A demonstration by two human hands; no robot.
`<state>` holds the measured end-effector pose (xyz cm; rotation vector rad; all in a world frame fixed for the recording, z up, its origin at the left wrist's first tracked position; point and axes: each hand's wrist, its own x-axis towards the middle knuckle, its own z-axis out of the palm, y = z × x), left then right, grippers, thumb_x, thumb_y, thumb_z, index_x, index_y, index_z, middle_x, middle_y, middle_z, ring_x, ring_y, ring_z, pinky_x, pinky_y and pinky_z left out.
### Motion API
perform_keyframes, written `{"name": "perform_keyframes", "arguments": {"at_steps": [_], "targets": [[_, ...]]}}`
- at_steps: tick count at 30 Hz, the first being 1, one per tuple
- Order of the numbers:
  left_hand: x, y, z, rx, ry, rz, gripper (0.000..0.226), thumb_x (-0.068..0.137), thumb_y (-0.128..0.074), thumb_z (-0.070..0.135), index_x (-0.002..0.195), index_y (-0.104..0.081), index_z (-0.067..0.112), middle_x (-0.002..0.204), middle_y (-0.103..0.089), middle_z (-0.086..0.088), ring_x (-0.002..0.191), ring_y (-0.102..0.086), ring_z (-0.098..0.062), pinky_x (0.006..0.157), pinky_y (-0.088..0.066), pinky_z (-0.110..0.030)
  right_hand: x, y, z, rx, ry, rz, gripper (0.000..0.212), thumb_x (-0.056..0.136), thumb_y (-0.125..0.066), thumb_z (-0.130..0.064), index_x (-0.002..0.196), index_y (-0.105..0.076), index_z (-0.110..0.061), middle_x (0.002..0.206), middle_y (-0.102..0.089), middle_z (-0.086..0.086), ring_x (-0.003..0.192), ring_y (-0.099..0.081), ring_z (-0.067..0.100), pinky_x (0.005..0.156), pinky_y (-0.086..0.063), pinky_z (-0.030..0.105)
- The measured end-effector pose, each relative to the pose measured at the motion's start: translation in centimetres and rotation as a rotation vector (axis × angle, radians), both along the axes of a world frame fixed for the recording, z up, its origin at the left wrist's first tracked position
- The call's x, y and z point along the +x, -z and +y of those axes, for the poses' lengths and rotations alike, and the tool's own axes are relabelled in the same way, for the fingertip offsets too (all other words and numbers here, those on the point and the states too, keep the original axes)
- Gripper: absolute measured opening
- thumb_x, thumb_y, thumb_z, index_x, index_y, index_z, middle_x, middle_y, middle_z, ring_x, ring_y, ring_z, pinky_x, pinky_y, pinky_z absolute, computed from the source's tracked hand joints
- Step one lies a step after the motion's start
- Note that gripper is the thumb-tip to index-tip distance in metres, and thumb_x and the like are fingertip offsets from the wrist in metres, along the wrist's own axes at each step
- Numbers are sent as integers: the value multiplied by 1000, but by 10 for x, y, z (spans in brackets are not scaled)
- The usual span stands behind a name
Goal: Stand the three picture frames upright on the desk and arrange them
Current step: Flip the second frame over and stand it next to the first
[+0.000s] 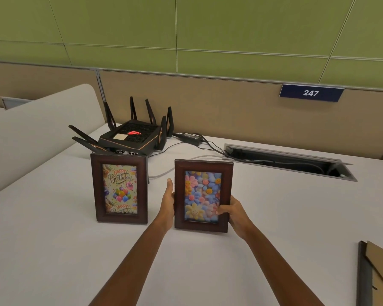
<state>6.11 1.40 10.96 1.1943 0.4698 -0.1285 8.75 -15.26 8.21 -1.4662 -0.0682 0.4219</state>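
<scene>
A dark wooden birthday frame [119, 188] with a balloon picture stands upright on the white desk [53, 250], left of centre. To its right a matching flower frame [202, 195] is upright, held at both sides. My left hand [168, 202] grips its left edge, and my right hand [234, 214] grips its lower right edge with the thumb over the front. Whether its base touches the desk, I cannot tell. A third frame [376, 274] lies face down at the lower right corner, brown backing up, partly cut off.
A black router [131, 135] with several antennas sits behind the birthday frame. Its power brick [191, 138] and cables run to an open cable slot [290, 161] at the back right. A beige partition with a "247" sign [311, 93] closes the back.
</scene>
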Motion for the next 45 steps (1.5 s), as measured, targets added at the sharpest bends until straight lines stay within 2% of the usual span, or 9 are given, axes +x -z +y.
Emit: {"name": "perform_keyframes", "arguments": {"at_steps": [11,15,21,27,30,32,37,41,45], "targets": [[8,9,-3,77,33,-38,62,96,-13,46,131,-45,6,130,-53,-12,123,-49,-34,94,-40,-38,10,8,-4,19,-28,15,47,76,-48,14,111,-48,-16,111,-59,8,97,-60,20,68,-56,20],[5,16,-7,177,-13,-91,58,97,-14,43,132,-44,9,127,-54,-6,120,-51,-28,104,-38,-41,8,6,-6,0,-52,1,42,78,-49,13,100,-50,-23,103,-62,1,91,-61,17,68,-57,20],[-9,38,-16,466,-118,-216,47,99,-20,33,136,-35,10,135,-48,-9,122,-47,-19,100,-41,-30,1,12,-15,-149,-61,-27,47,81,-57,4,120,-40,-17,116,-53,2,107,-53,21,93,-47,36],[-27,55,-25,782,-216,-308,51,97,-32,26,145,-19,12,153,-27,-10,141,-28,-25,110,-35,-37,-16,25,-29,-177,5,-58,43,81,-64,-9,115,-40,-20,119,-55,6,107,-56,22,73,-53,19],[-41,61,-33,936,-239,-377,64,93,-32,43,144,-19,8,153,-25,-12,143,-19,-24,115,-26,-40,-25,30,-37,-207,66,-108,38,82,-62,-11,114,-43,-20,118,-55,6,108,-55,22,71,-52,14],[-50,68,-39,1039,-234,-426,84,85,-17,66,142,-24,4,152,-28,-15,141,-12,-20,114,-20,-41,-32,35,-45,-239,109,-149,33,84,-60,-9,112,-46,-17,118,-56,7,112,-54,24,83,-49,21],[-66,87,-56,1213,-95,-478,71,90,-9,60,140,-23,11,149,-31,-18,143,-11,-24,107,-21,-47,-58,48,-68,-651,155,-382,27,86,-53,-3,113,-55,-7,122,-58,8,116,-53,22,89,-34,9],[-76,90,-73,1339,19,-468,61,95,-11,50,135,-29,8,140,-44,-21,142,-4,-16,99,-28,-50,-77,62,-87,-1006,68,-481,36,94,-40,-19,128,-47,-14,147,-36,3,138,-29,17,111,-19,23],[-82,94,-97,1461,192,-481,57,97,-9,45,130,-37,9,132,-55,-21,129,-27,-26,104,-33,-41,-98,62,-105,-1116,116,-486,76,75,-5,-50,132,-41,-16,149,-32,6,140,-25,18,116,-15,32]]}}
